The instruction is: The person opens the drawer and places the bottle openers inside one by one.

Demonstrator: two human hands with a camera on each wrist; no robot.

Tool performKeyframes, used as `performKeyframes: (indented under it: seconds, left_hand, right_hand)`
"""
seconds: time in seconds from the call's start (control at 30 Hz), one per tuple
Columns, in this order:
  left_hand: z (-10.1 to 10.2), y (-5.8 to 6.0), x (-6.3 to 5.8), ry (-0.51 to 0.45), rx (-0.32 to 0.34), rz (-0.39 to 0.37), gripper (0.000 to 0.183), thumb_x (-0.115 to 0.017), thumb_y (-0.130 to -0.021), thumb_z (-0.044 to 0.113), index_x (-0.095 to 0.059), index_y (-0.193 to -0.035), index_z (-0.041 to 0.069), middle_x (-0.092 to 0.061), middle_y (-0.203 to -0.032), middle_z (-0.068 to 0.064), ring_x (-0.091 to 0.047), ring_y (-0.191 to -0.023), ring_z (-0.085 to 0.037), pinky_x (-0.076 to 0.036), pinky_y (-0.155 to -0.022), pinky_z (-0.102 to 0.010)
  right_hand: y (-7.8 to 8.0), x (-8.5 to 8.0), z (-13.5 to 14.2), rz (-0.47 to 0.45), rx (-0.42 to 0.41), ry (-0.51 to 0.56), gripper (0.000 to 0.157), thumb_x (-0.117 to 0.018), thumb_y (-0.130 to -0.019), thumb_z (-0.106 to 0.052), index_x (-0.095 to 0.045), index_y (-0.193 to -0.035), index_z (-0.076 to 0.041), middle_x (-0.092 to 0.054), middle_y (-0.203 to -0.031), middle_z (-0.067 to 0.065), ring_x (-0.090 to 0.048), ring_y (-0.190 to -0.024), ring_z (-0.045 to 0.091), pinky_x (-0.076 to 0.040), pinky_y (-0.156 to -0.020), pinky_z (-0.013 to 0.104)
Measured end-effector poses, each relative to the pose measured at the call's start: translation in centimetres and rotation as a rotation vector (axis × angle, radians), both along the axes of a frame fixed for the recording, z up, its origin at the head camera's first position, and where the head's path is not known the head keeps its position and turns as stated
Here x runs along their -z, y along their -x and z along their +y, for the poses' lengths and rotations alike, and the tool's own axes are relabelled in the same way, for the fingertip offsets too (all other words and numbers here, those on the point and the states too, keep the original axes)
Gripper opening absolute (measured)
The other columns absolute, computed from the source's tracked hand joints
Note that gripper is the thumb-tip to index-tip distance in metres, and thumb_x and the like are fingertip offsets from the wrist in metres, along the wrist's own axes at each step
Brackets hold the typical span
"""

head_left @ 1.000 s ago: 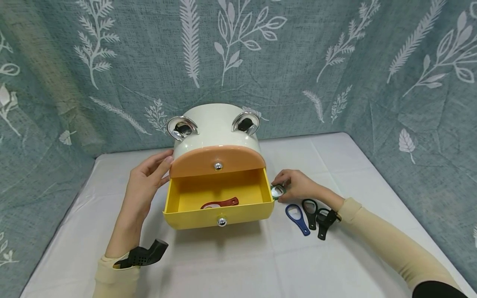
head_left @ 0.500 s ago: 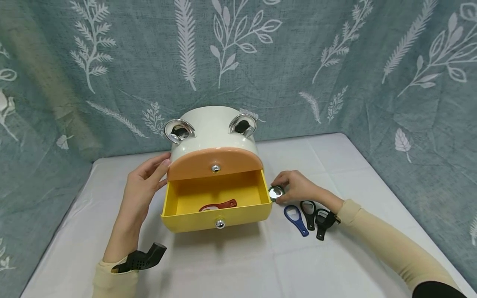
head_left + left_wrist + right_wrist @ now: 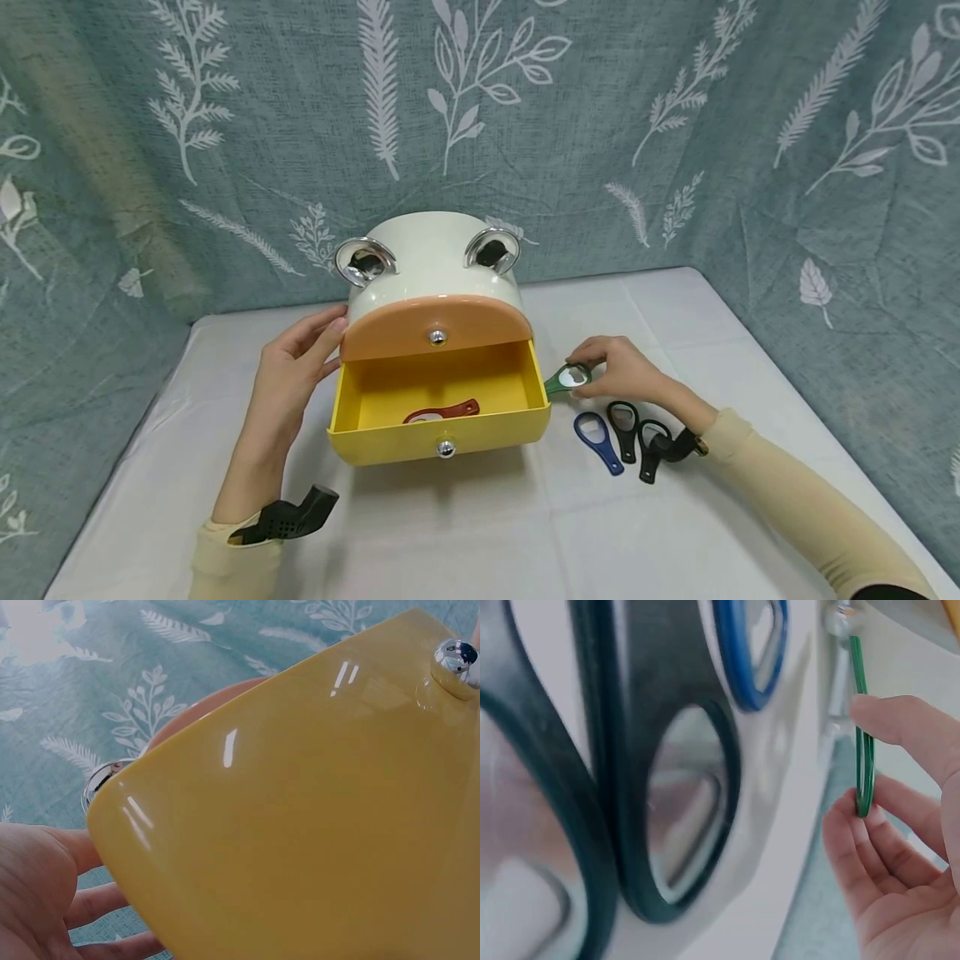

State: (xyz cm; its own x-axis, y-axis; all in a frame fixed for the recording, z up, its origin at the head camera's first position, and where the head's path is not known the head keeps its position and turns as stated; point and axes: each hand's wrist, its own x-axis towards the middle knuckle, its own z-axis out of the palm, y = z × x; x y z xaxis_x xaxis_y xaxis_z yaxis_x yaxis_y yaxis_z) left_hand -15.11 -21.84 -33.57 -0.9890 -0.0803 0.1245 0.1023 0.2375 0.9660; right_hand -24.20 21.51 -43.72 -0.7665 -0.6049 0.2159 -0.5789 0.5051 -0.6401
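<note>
A white frog-shaped box (image 3: 438,254) has its yellow drawer (image 3: 386,446) pulled out, with a red magnifying glass (image 3: 450,409) lying inside. My left hand (image 3: 288,367) rests against the box's left side, its fingers fairly straight; some fingertips are hidden behind the drawer in the left wrist view. My right hand (image 3: 626,371) pinches a green magnifying glass (image 3: 572,377) by its round rim, thumb and fingers on either side. The handle points left to the drawer's right wall; I cannot tell whether it touches. Below this hand lie a blue magnifying glass (image 3: 600,444) and two black magnifying glasses (image 3: 627,454).
Above the drawer is an orange front (image 3: 480,321) with a chrome knob. A white cloth (image 3: 465,533) covers the table, and a green leaf-patterned curtain (image 3: 555,200) stands behind and at the sides. A wrist camera (image 3: 288,517) sits on the left forearm.
My right hand has drawn slightly right, away from the drawer, with the green magnifying glass, so its handle shows now. My left hand stays at the box.
</note>
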Motion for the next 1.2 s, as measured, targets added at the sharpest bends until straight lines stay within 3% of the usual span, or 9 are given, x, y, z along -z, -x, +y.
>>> performKeyframes:
  seconds: [0.3, 0.37, 0.5, 0.57, 0.7, 0.93, 1.13, 1.2]
  left_hand:
    - [0.0, 0.1, 0.0, 0.002, 0.002, 0.000, 0.060, -0.058, -0.097, 0.046, -0.051, -0.145, 0.010, -0.050, -0.140, -0.013, -0.050, -0.123, -0.026, -0.052, -0.087, -0.024]
    - [0.0, 0.1, 0.0, -0.004, 0.001, 0.002, 0.059, -0.059, -0.097, 0.045, -0.051, -0.144, 0.009, -0.050, -0.140, -0.013, -0.050, -0.124, -0.025, -0.052, -0.087, -0.024]
    - [0.0, 0.1, 0.1, -0.018, 0.000, -0.001, 0.058, -0.060, -0.097, 0.043, -0.052, -0.144, 0.009, -0.050, -0.139, -0.013, -0.051, -0.122, -0.023, -0.052, -0.086, -0.023]
    - [0.0, 0.1, 0.1, -0.022, -0.002, -0.002, 0.058, -0.060, -0.097, 0.043, -0.052, -0.144, 0.009, -0.050, -0.139, -0.013, -0.051, -0.122, -0.023, -0.052, -0.086, -0.023]
    - [0.1, 0.1, 0.0, -0.019, -0.001, -0.004, 0.059, -0.060, -0.097, 0.044, -0.052, -0.144, 0.009, -0.050, -0.140, -0.013, -0.051, -0.123, -0.023, -0.052, -0.086, -0.023]
    - [0.2, 0.1, 0.0, -0.008, -0.009, -0.016, 0.060, -0.059, -0.097, 0.046, -0.051, -0.144, 0.010, -0.050, -0.140, -0.012, -0.050, -0.123, -0.024, -0.052, -0.086, -0.023]
    - [0.1, 0.1, 0.0, 0.007, -0.018, -0.025, 0.061, -0.058, -0.097, 0.047, -0.050, -0.145, 0.011, -0.050, -0.140, -0.012, -0.050, -0.124, -0.025, -0.052, -0.088, -0.024]
    - [0.1, 0.2, 0.0, 0.010, -0.019, -0.022, 0.061, -0.058, -0.097, 0.047, -0.050, -0.145, 0.011, -0.050, -0.140, -0.012, -0.050, -0.124, -0.025, -0.052, -0.088, -0.024]
  right_hand:
    - [-0.7, -2.7, 1.3, 0.073, 0.136, 0.125, 0.042, -0.090, -0.071, -0.012, -0.073, -0.109, -0.003, -0.068, -0.106, 0.004, -0.064, -0.085, 0.018, -0.056, -0.080, 0.049]
    - [-1.0, -3.4, 1.4, 0.077, 0.156, 0.152, 0.042, -0.090, -0.072, -0.013, -0.074, -0.110, -0.004, -0.067, -0.107, 0.005, -0.064, -0.086, 0.017, -0.057, -0.081, 0.043]
    - [-3.2, -6.4, 0.2, 0.114, 0.185, 0.188, 0.040, -0.087, -0.072, -0.001, -0.072, -0.109, 0.004, -0.067, -0.107, 0.014, -0.064, -0.086, 0.025, -0.056, -0.079, 0.025]
    - [-4.3, -7.9, -0.4, 0.132, 0.193, 0.209, 0.040, -0.085, -0.072, 0.005, -0.071, -0.109, 0.007, -0.066, -0.106, 0.018, -0.063, -0.087, 0.029, -0.055, -0.079, 0.024]
    - [-5.4, -9.4, -0.7, 0.143, 0.176, 0.293, 0.040, -0.083, -0.072, 0.009, -0.069, -0.110, 0.009, -0.066, -0.106, 0.020, -0.062, -0.090, 0.032, -0.055, -0.082, 0.030]
    - [-6.6, -11.1, -2.1, 0.125, 0.058, 0.456, 0.041, -0.080, -0.071, 0.017, -0.067, -0.110, 0.013, -0.064, -0.106, 0.024, -0.062, -0.090, 0.021, -0.054, -0.082, 0.026]
    - [-8.0, -12.6, -5.1, 0.159, 0.001, 0.497, 0.044, -0.081, -0.067, 0.020, -0.068, -0.108, 0.013, -0.066, -0.105, 0.022, -0.060, -0.086, 0.030, -0.056, -0.075, 0.030]
    - [-7.9, -12.4, -6.0, 0.185, -0.012, 0.500, 0.046, -0.083, -0.066, 0.017, -0.069, -0.109, 0.010, -0.067, -0.104, 0.019, -0.060, -0.085, 0.029, -0.056, -0.072, 0.031]
